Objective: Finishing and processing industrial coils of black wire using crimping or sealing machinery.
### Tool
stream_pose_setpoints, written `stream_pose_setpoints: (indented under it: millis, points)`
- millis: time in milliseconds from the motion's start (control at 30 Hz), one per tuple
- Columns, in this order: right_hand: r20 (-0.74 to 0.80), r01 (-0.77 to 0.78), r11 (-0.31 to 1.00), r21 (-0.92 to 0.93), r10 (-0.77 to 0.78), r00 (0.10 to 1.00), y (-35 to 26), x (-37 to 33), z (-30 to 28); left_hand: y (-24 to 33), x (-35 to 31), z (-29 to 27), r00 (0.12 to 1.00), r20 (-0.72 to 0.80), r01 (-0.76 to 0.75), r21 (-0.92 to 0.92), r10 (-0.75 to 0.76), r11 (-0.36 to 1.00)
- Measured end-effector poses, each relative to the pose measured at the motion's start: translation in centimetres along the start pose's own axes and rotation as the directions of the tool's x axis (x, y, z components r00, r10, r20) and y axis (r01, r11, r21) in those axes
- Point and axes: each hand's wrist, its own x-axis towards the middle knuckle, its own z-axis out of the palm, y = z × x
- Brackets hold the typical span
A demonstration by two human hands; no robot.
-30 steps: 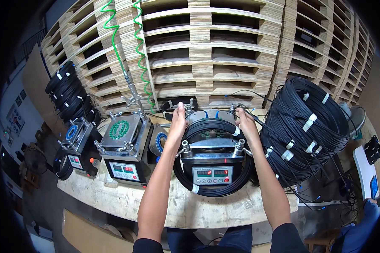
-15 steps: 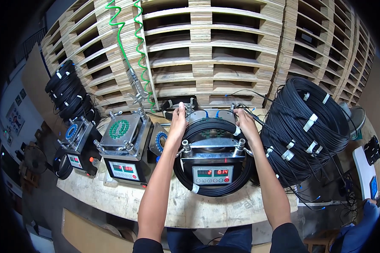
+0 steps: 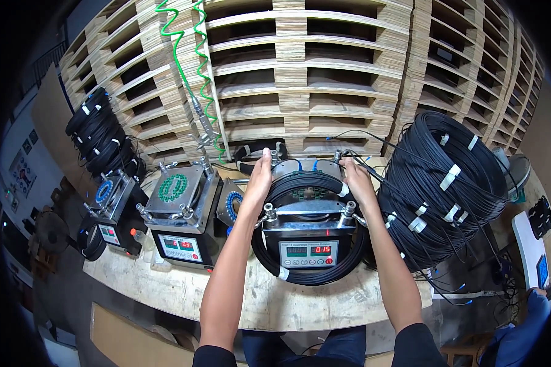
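Directly before me stands a polishing machine (image 3: 307,233) with a metal top, corner clamps and a lit red display. A black coiled cable (image 3: 312,279) loops around it, over the top and down across the front. My left hand (image 3: 260,181) is closed at the far left corner, thumb raised; its other fingers are hidden. At the far right corner, my right hand (image 3: 357,181) closes its fingers on a corner clamp (image 3: 338,158). Blue-tipped leads (image 3: 315,166) run into the machine's top between my hands. Green holders show beneath the coil.
Leftward stand a second machine (image 3: 176,211) with a green connector ring and a smaller one (image 3: 108,205) with a blue ring. A tall cable stack (image 3: 434,196) rises at right. Behind the bench are wooden pallets (image 3: 291,73); an air gun (image 3: 203,125) hangs on a green hose.
The hanging air gun has swung slightly right and down. Digits on the machines' displays have changed. Both hands stay almost where they were.
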Motion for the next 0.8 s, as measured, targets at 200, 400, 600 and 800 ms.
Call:
stream_pose_setpoints:
  millis: [200,400,600,800]
  points:
    - [0.070,0.040,0.997,0.069,-0.044,0.997,-0.2,-0.2,0.7,-1.6,1.2,-1.0,0.999,-0.041,-0.015,0.052,0.018,0.999]
    - [0.041,0.070,0.990,0.119,-0.076,0.996,0.5,0.2,0.7,0.2,-0.4,-0.3,0.999,-0.035,0.015,-0.043,-0.016,0.999]
    - [-0.007,0.028,0.999,0.045,-0.028,1.000,0.1,0.1,0.4,0.6,-0.6,-0.4,1.000,-0.008,0.026,0.028,-0.026,0.999]
    - [0.009,0.042,0.999,0.001,-0.042,0.999,-0.6,-0.3,0.6,-0.2,0.1,-0.9,1.000,0.013,-0.017,0.063,0.017,0.998]
